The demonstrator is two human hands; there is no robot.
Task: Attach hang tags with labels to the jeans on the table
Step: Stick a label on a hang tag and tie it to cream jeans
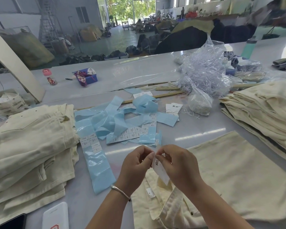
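Cream jeans (pixel 229 176) lie spread on the table in front of me, waistband toward me. Above them my left hand (pixel 135 166) and my right hand (pixel 178 164) meet at a white hang tag (pixel 160 171) with black characters. Both hands pinch its upper end, fingertips touching; the tag hangs down between them over the waistband. Blue label backing strips (pixel 109 123) with white stickers lie tangled behind my hands. More white hang tags (pixel 173 109) with strings lie beyond the strips.
A stack of folded cream jeans (pixel 31 146) sits at the left, another stack (pixel 262 113) at the right. A clear plastic bag of fasteners (pixel 205 75) lies at the back right. A white power bank (pixel 56 215) and a dark phone (pixel 13 222) lie near the front left edge.
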